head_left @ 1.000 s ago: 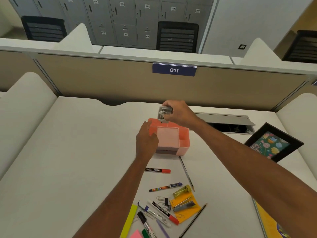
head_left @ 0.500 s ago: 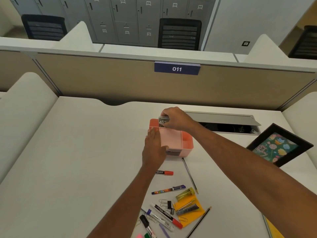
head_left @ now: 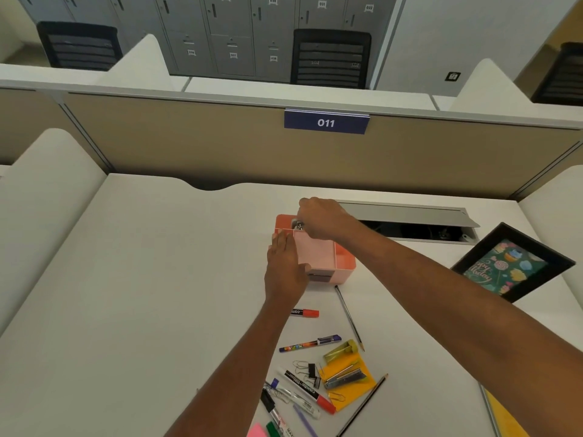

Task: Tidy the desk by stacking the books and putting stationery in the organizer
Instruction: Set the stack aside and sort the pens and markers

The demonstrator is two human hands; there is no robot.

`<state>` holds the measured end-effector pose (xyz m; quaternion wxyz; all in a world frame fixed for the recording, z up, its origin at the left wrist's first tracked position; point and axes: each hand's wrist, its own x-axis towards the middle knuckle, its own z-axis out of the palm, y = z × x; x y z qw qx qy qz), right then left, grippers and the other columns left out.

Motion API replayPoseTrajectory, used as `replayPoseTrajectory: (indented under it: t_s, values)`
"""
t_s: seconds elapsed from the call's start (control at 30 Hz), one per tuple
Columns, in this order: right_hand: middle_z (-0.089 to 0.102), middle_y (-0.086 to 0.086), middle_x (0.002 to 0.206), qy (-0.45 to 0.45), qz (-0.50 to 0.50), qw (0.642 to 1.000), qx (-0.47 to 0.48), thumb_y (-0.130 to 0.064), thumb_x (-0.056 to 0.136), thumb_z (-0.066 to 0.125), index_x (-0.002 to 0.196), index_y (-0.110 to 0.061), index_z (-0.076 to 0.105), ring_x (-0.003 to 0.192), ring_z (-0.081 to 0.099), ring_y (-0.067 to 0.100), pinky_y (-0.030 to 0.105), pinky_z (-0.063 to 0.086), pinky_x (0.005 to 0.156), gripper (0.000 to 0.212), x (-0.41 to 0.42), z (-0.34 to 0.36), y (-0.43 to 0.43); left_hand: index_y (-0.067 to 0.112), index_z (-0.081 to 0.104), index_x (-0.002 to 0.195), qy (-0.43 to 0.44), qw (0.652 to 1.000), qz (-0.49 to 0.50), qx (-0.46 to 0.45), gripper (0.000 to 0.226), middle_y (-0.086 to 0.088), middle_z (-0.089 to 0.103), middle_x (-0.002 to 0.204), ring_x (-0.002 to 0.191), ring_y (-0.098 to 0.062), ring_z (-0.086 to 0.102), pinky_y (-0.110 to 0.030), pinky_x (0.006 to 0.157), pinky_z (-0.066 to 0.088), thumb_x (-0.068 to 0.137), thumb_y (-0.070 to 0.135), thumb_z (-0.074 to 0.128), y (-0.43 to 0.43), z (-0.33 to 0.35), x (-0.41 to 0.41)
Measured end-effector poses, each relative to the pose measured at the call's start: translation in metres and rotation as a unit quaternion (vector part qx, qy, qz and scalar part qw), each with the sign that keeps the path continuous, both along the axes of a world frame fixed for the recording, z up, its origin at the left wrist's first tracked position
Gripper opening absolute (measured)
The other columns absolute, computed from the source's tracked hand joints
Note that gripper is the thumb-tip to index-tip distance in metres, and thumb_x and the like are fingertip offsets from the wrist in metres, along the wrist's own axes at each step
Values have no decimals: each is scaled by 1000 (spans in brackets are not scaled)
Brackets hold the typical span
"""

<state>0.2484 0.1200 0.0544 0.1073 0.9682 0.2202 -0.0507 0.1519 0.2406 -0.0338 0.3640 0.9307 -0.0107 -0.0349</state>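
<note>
- Pink plastic compartment organizer sits on the white desk, before the grey metal cable hatch.
- Black-framed picture lies to its right (well apart).
- Red-capped black marker lies just before it.

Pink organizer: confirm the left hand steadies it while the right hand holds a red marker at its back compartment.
Not a red marker: the head view shows the right hand holding a small shiny metal item at the pink organizer's back compartment. The left hand steadies it.

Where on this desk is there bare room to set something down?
Bare: the desk left of the organizer and left hand; a smaller patch between the pencil and picture frame. Crowded: markers, clips and stapler near the front edge.
</note>
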Motion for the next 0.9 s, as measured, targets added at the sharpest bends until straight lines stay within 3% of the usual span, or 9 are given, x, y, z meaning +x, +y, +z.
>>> replayPoseTrajectory:
  t_s: [0.27, 0.4, 0.53, 0.7, 0.9]
  values:
    - [61, 9, 123, -3, -13, 1000, -18, -22, 94, 67, 127, -14, 68, 106, 62, 25, 35, 43, 70, 34, -14, 3, -1, 20, 26, 162, -29, 998, -12, -45, 80, -3, 36, 165, 152, -32, 34, -54, 117, 43, 96, 31, 71, 6, 4, -5]
    - [56, 10, 139, 9, -41, 999, 16, -21, 92, 68, 144, -13, 52, 124, 57, 29, 43, 54, 89, 55, -24, -3, -10, 22, 26, 162, -63, 995, -14, -72, 82, -3, 28, 170, 158, -29, 22, -50, 123, 31, 97, 35, 72, 20, 7, -13]
    - [46, 11, 154, 15, -62, 997, 47, -28, 95, 67, 155, -16, 39, 137, 48, 30, 46, 51, 100, 67, -41, 2, -22, 21, 27, 163, -87, 985, 19, -146, 82, -2, 33, 168, 156, -25, 30, -46, 115, 42, 96, 38, 71, 35, 14, -35]
    - [40, 7, 161, -18, -118, 976, 184, -34, 98, 66, 155, -20, 41, 145, 41, 28, 47, 44, 111, 64, -87, 12, -32, 23, 37, 160, -94, 975, 68, -187, 75, 6, 40, 164, 153, -13, 36, -45, 121, 39, 96, 26, 76, 47, 21, -80]
    - [38, 3, 164, -35, -161, 943, 291, -35, 101, 63, 156, -22, 44, 148, 38, 23, 41, 41, 115, 59, -165, -3, -37, 23, 55, 147, -90, 975, 69, -193, 59, 8, 54, 153, 144, -7, 46, -45, 118, 44, 93, 19, 78, 50, 11, -124]
